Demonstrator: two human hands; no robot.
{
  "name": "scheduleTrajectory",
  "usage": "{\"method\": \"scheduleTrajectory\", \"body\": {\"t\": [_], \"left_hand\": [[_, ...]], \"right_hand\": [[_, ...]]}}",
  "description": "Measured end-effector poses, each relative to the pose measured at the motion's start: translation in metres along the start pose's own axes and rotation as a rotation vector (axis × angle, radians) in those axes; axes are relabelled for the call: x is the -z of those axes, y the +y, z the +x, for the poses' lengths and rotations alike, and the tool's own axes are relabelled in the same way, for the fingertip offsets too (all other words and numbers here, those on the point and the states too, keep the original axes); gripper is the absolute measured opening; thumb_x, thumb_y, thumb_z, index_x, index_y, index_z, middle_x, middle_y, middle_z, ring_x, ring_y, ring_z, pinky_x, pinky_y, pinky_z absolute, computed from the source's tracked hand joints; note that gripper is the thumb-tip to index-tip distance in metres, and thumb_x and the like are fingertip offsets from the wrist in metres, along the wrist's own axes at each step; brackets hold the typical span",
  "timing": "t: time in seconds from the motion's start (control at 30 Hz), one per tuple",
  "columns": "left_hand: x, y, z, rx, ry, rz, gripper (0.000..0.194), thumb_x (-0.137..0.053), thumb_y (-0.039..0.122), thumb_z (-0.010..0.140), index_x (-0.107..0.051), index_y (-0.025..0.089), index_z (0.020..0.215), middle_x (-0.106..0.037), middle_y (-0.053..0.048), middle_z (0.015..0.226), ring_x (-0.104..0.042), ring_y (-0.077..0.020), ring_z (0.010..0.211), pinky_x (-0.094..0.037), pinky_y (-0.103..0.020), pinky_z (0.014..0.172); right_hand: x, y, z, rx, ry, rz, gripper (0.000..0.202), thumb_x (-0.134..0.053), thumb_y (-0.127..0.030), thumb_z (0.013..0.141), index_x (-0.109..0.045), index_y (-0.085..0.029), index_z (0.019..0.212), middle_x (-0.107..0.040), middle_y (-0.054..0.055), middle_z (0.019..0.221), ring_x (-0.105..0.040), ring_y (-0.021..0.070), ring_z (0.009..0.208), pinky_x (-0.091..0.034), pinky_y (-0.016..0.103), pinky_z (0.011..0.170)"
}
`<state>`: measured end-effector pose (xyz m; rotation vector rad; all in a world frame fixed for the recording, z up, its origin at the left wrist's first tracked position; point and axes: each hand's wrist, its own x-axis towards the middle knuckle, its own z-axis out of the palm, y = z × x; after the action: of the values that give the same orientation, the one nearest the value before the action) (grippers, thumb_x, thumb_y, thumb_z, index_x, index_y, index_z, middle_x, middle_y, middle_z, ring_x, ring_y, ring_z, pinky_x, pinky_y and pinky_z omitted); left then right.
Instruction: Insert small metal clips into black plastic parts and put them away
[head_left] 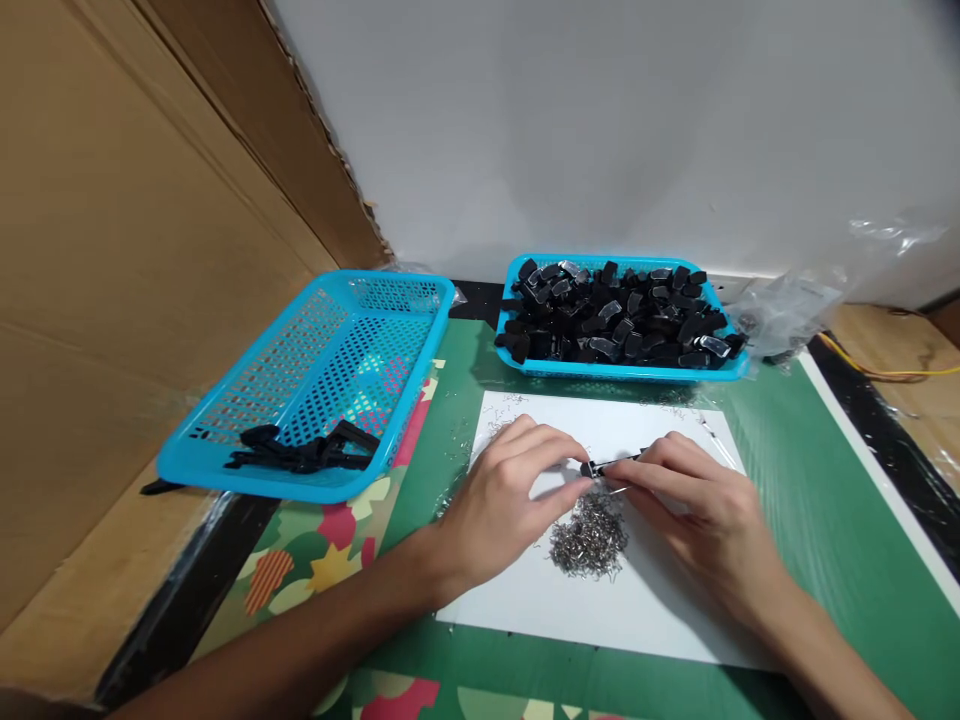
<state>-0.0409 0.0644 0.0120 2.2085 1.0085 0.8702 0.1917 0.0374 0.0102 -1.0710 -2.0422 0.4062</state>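
Note:
Over the sheet of white paper [517,600], my left hand [510,490] pinches the end of a small black plastic part [590,468] between thumb and forefinger. My right hand [697,490] is closed on the same part from the other side, its fingertips covering much of it. By the right fingertips a thin silvery piece [616,490] shows; I cannot tell what it is or which fingers hold it. Just below both hands lies a heap of tiny metal pieces, seemingly small springs [589,540].
A blue basket [630,373] full of black plastic parts [600,315] stands behind the paper. Left of it, another blue basket [262,485] holds several black parts [307,450]. A clear plastic bag [795,300] lies at back right. Cardboard [150,250] rises on the left.

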Motion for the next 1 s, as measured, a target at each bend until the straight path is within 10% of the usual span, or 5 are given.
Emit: {"method": "scheduleTrajectory", "body": {"t": [0.63,0.77,1.0], "left_hand": [[-0.01,-0.002,-0.004,-0.077,-0.031,0.232,0.011,-0.069,0.023,0.102,-0.068,0.018,0.111,-0.076,-0.002,0.104,-0.064,-0.022,0.098,-0.042,-0.038,0.087],[-0.009,0.0,-0.005,-0.11,-0.04,0.28,0.011,-0.065,0.022,0.103,-0.069,0.017,0.113,-0.076,-0.003,0.101,-0.063,-0.0225,0.097,-0.041,-0.037,0.084],[-0.009,0.002,-0.005,-0.131,-0.021,0.322,0.012,-0.065,0.019,0.103,-0.07,0.015,0.113,-0.077,-0.003,0.1,-0.063,-0.0231,0.092,-0.04,-0.038,0.081]], "right_hand": [[0.031,0.013,0.01,0.113,-0.002,-0.502,0.025,-0.061,-0.011,0.103,-0.075,-0.024,0.118,-0.079,0.008,0.108,-0.074,0.0232,0.088,-0.056,0.035,0.07],[0.02,-0.011,0.02,-0.107,0.209,-0.224,0.003,-0.076,-0.022,0.096,-0.074,-0.023,0.095,-0.08,0.0,0.086,-0.075,0.016,0.068,-0.061,0.027,0.064],[-0.017,-0.022,0.033,-0.403,0.247,0.279,0.023,-0.084,-0.036,0.089,-0.07,-0.019,0.081,-0.077,0.003,0.075,-0.074,0.0173,0.06,-0.065,0.028,0.056]]}}
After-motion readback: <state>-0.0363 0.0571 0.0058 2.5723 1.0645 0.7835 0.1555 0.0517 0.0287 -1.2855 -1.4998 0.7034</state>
